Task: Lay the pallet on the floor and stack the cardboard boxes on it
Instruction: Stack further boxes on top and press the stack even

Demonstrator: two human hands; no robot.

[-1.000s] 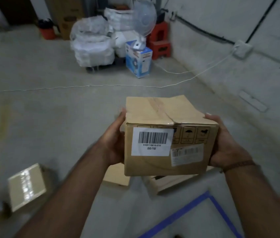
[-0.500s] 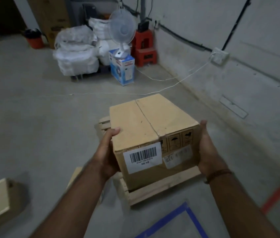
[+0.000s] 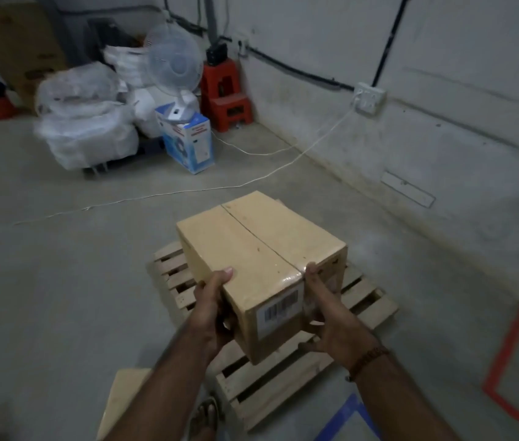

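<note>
A wooden slatted pallet [image 3: 367, 305] lies flat on the concrete floor in front of me. Over it I hold a brown cardboard box [image 3: 258, 253] with a barcode label on its near end. My left hand [image 3: 212, 308] grips the box's near left corner, thumb on top. My right hand [image 3: 331, 323] clasps the near right side, wearing a beaded bracelet. The box's underside is hidden, so I cannot tell whether it touches the pallet. Another cardboard box [image 3: 121, 399] lies on the floor at the lower left, partly hidden by my left arm.
A white cable [image 3: 143, 198] runs across the floor beyond the pallet. A fan on a blue box [image 3: 188, 138], white sacks [image 3: 83, 122] and red stools [image 3: 224, 93] fill the far corner. The wall runs along the right. Blue tape [image 3: 344, 415] and red tape [image 3: 506, 354] mark the floor.
The box has dropped from chest height down over the pallet and turned end-on to me. My view has tilted down and forward, revealing the whole pallet.
</note>
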